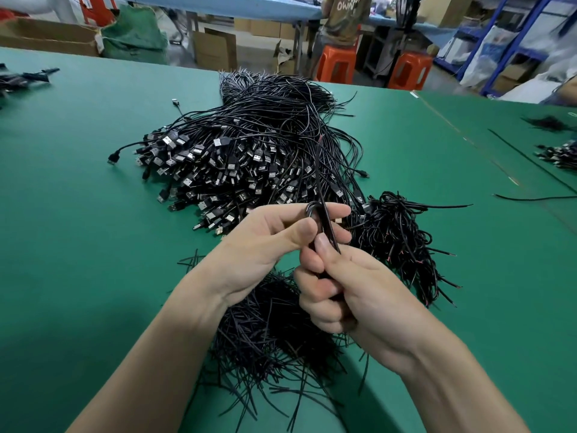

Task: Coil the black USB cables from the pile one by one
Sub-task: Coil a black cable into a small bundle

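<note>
A big pile of black USB cables [249, 151] lies on the green table [78, 214], with the plugs facing me. Both hands hold one black cable [318, 182] above the table. My left hand [274, 239] pinches a loop of it between thumb and fingers. My right hand [343, 289] grips the folded strands in a closed fist just below. The cable's free end rises toward the pile. A heap of coiled cables [399, 242] sits to the right of my hands. Short black ties [274, 332] lie spread under my wrists.
More cable bundles lie at the far left [22, 78] and at the right edge [559, 154]. A loose cable [530, 157] crosses the table on the right. Beyond the table stand orange stools [337, 62], cardboard boxes and a person.
</note>
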`<state>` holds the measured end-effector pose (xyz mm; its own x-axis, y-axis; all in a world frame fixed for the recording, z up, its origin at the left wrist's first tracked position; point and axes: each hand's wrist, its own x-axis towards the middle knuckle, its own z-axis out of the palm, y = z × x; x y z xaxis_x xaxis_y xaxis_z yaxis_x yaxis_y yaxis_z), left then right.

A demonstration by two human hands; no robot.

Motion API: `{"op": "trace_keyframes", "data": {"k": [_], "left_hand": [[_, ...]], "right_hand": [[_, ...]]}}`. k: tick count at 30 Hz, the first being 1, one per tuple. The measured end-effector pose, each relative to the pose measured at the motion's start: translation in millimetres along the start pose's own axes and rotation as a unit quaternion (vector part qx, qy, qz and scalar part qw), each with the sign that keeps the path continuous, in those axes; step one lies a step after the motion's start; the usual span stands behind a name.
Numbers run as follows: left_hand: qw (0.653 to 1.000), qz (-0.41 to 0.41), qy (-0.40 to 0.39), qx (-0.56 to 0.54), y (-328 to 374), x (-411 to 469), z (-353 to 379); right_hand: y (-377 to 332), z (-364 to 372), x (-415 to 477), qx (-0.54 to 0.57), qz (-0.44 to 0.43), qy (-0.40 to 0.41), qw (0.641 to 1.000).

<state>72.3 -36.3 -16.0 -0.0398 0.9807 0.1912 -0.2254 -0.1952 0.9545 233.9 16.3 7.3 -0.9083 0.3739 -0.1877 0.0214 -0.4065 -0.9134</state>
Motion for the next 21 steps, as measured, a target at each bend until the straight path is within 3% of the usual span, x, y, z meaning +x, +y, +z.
{"op": "trace_keyframes", "data": {"k": [8,12,18,20,21], "left_hand": [[0.997,0.033,0.049,-0.046,0,3,4],[0.991,0.069,0.112,-0.013,0,7,6],[0.980,0.146,0.123,0.052,2,7,9],[0.979,0.155,0.100,0.088,9,6,4],[0.981,0.146,0.066,0.113,13,3,-3]], "right_hand": [[-6,-6,0,0.165,0.038,-0.098,0.981],[-4,-7,1,0.199,0.016,-0.079,0.977],[3,-7,3,0.035,-0.043,0.022,0.998],[1,-8,4,-0.129,-0.091,0.082,0.984],[-1,-10,3,-0.242,-0.121,0.111,0.956]]}}
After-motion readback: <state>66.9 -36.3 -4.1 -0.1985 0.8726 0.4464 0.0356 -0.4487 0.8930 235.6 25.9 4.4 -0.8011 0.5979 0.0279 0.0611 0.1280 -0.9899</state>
